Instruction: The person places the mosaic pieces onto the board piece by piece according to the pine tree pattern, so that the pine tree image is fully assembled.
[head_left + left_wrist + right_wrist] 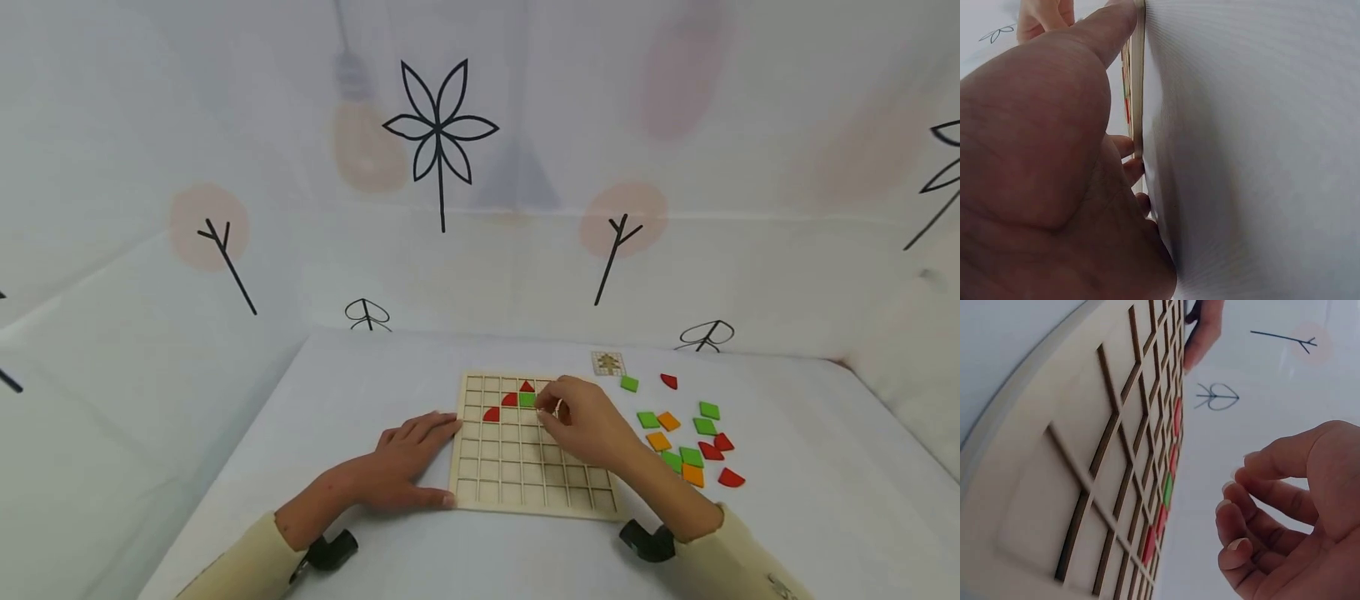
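A pale wooden grid board (pixel 489 471) lies on the table. Along its left side rests my left hand (pixel 401 467), fingers spread and thumb at the near left corner; the left wrist view shows its thumb and fingertips against the board's edge (pixel 1138 81). Over the board's upper right part hovers my right hand (pixel 588 425), its fingers loosely bent with nothing visible between the tips. Set in the grid are red quarter-round pieces (pixel 492 414), a red triangle (pixel 527 387) and a green square (pixel 527 400). The right wrist view shows further red pieces (pixel 1149 545), hidden behind my right hand in the head view.
Right of the board lie several loose green (pixel 705 427), orange (pixel 693 475) and red (pixel 731 477) pieces on the white cloth. A small pattern card (pixel 608 363) with a tree-like figure lies beyond the board's far right corner. A printed cloth (pixel 480 275) hangs behind.
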Demonstrator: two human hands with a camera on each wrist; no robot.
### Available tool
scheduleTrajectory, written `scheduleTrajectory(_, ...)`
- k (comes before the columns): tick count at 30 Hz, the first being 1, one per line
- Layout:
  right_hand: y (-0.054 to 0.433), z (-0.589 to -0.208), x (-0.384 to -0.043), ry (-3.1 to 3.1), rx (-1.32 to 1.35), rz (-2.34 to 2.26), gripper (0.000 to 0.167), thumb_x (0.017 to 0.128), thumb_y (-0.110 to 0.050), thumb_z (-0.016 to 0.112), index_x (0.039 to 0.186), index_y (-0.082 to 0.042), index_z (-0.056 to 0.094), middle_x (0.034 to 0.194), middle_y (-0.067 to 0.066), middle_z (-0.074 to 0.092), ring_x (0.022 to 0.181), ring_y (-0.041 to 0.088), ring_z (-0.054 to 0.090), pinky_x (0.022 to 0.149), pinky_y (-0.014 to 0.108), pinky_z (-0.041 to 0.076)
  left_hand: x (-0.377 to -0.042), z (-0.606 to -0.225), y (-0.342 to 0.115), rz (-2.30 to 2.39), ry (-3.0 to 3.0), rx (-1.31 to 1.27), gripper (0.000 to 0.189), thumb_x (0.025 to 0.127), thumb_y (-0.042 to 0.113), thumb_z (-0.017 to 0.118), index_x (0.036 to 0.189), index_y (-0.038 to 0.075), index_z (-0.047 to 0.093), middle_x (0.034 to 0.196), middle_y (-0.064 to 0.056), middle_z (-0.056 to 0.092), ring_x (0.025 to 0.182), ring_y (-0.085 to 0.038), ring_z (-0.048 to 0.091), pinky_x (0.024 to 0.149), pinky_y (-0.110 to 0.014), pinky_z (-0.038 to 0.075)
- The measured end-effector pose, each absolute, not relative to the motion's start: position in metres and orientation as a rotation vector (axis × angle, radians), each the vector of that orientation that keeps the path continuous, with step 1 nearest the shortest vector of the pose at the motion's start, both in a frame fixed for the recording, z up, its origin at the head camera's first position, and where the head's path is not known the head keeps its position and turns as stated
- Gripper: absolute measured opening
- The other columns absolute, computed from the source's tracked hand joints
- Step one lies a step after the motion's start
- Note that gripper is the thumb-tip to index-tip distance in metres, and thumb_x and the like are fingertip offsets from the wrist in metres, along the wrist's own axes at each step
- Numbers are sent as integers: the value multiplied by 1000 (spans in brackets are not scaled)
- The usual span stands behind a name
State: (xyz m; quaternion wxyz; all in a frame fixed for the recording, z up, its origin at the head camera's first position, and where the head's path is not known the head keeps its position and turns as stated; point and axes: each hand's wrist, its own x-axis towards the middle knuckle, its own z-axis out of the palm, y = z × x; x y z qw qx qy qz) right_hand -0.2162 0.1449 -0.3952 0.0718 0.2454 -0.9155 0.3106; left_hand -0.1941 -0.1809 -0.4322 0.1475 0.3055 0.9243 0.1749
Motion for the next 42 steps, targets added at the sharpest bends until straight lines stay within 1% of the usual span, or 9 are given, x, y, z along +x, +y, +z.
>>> scheduleTrajectory(7, 170, -399, -207, -2740, 671, 865, 9, 93, -3, 78, 98, -10, 75, 92, -7, 68, 81, 12, 59, 73, 32, 55, -193, -433, -181, 516, 2655, 881, 103, 93, 75, 63, 171, 25, 18, 176, 4, 15, 163, -27, 10, 118, -62, 24)
scheduleTrajectory(16, 201, -401, -198, -2757, 596, 789, 14, 91, -2, 77, 101, -12, 75, 94, -8, 66, 86, 16, 59, 74, 31, 53, -192, -432, -180, 508, 2664, 905, 102, 94, 74, 63, 171, 25, 18, 175, 5, 15, 163, -26, 10, 118, -61, 25)
scheduleTrajectory(26, 229, -407, -196, -2769, 541, 733, 18, 90, 1, 78, 104, -10, 76, 101, -2, 70, 86, 14, 61, 75, 33, 57, -192, -433, -180, 512, 2662, 903, 102, 94, 72, 65, 171, 23, 18, 176, 4, 15, 163, -26, 9, 118, -61, 25)
scheduleTrajectory(34, 255, -413, -202, -2805, 474, 723, 21, 88, 4, 75, 106, -8, 78, 102, 0, 70, 85, 15, 59, 73, 31, 53, -193, -435, -179, 509, 2668, 905, 103, 94, 74, 63, 171, 24, 18, 176, 4, 15, 163, -27, 9, 118, -61, 25)
scheduleTrajectory(42, 271, -418, -214, -2854, 422, 678, 22, 89, 3, 77, 111, -4, 78, 105, 7, 68, 80, 17, 54, 65, 27, 46, -193, -433, -180, 503, 2668, 880, 103, 93, 75, 64, 171, 24, 18, 176, 5, 15, 163, -26, 9, 118, -62, 25)
